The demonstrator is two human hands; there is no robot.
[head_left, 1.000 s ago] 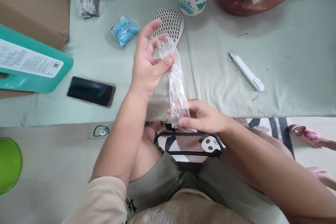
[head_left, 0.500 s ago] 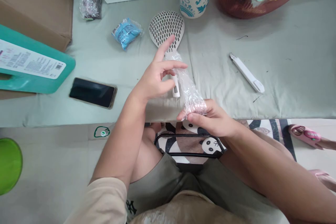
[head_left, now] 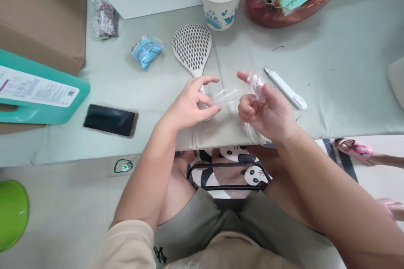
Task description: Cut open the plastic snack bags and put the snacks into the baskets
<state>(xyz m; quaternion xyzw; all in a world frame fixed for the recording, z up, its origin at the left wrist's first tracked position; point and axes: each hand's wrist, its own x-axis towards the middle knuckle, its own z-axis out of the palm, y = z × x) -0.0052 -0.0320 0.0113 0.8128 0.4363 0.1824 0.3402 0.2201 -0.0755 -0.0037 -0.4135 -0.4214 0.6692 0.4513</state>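
Observation:
A light grey skimmer [head_left: 192, 47] with a perforated bowl lies on the cloth-covered table, its handle mostly hidden behind my left hand. My left hand [head_left: 191, 103] hovers over that handle with thumb and fingers apart, holding nothing. Clear plastic wrapping [head_left: 256, 86] is bunched at the index finger and thumb of my right hand [head_left: 268, 109], which grips it. A loose, blurred stretch of this film trails towards my left fingertips; whether it touches them I cannot tell. A white utility knife [head_left: 285, 88] lies just to the right of my right hand.
A phone [head_left: 111, 120], a blue packet [head_left: 147, 51] and a plastic-wrapped dark item [head_left: 105, 21] lie to the left. Further left stand a teal jug [head_left: 41, 84] and a cardboard box [head_left: 44, 12]. At the back are a paper cup [head_left: 221, 8] and a red basket [head_left: 261, 12] of snacks.
My right hand has moved up from the table's front edge with the plastic wrapping, stretching it sideways. My left hand has come slightly down, its fingers apart. The view has shifted a little.

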